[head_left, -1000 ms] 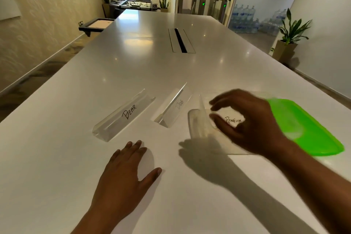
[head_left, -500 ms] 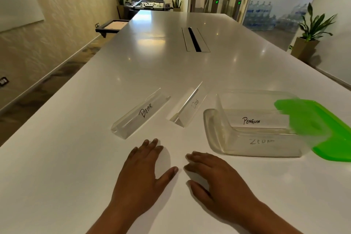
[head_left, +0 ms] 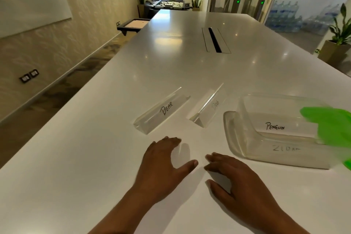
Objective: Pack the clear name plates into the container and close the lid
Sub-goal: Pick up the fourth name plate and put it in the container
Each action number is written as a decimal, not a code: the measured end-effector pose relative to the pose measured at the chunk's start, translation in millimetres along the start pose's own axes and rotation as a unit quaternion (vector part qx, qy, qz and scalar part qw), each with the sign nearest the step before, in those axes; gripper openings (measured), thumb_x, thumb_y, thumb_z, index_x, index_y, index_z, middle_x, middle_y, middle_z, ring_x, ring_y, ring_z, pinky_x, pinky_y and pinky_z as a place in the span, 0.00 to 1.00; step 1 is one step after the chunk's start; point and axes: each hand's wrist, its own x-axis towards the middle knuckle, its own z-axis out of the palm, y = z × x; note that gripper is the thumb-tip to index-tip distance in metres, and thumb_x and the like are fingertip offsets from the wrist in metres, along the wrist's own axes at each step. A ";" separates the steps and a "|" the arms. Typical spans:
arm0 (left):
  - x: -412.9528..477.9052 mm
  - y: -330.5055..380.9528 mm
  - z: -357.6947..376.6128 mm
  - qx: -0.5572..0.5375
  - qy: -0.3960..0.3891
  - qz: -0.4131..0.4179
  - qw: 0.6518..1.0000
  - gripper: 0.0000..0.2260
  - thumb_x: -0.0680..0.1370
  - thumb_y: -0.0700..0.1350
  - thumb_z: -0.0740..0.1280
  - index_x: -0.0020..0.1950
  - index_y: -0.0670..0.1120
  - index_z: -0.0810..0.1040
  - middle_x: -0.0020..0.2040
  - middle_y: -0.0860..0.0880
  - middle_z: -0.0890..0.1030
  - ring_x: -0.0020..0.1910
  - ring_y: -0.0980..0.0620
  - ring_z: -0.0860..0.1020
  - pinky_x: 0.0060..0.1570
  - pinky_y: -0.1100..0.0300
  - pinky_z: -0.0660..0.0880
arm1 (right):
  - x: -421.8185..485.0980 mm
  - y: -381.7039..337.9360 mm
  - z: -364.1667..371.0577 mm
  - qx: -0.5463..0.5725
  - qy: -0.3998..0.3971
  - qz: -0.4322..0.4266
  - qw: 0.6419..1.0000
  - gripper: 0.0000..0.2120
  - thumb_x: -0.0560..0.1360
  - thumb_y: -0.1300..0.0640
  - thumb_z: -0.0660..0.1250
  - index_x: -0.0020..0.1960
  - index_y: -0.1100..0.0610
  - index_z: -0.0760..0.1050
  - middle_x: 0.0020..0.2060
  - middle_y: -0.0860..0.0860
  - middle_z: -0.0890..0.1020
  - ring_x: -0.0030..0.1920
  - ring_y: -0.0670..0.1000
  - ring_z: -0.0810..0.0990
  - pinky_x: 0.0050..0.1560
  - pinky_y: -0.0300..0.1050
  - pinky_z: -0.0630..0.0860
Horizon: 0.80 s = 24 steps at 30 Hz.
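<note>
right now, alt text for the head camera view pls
Two bare hands, left hand and right hand, rest empty on a white table. Beyond them lie two clear name plates, Bear and Dog; right, a clear container holds the Penguin plate, green lid off.

Two clear name plates point(head_left: 161, 111) beside open container point(head_left: 233, 133), green lid point(head_left: 334, 125) off.

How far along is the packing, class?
Done: Penguin plate and Zebra plate lie in the container. In hand: nothing; left hand and right hand rest empty. Left: Bear plate, Dog plate, then the green lid.
</note>
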 end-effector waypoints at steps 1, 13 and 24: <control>2.0 1.4 -3.1 -0.013 0.005 -0.002 1.000 0.35 0.69 0.70 0.64 0.73 0.59 0.64 0.73 0.61 0.67 0.72 0.61 0.62 0.74 0.59 0.56 | -0.1 0.6 -0.1 -0.002 0.002 0.000 1.000 0.17 0.72 0.39 0.64 0.58 0.42 0.78 0.64 0.32 0.74 0.68 0.32 0.65 0.64 0.37 0.67; 50.1 -26.8 -46.0 -0.054 0.254 -0.008 0.966 0.18 0.72 0.54 0.71 0.60 0.53 0.76 0.57 0.55 0.80 0.54 0.56 0.76 0.48 0.76 0.66 | 4.6 1.5 4.6 0.032 0.026 -0.016 0.999 0.14 0.68 0.40 0.68 0.52 0.41 0.80 0.60 0.29 0.75 0.64 0.32 0.70 0.60 0.27 0.65; 70.8 -54.9 -36.3 -0.113 0.231 -0.080 0.963 0.21 0.72 0.51 0.73 0.64 0.50 0.76 0.60 0.52 0.80 0.54 0.54 0.77 0.52 0.63 0.74 | 6.1 6.2 8.5 0.041 0.033 -0.007 0.999 0.15 0.66 0.38 0.69 0.51 0.38 0.80 0.59 0.28 0.76 0.63 0.31 0.70 0.55 0.37 0.71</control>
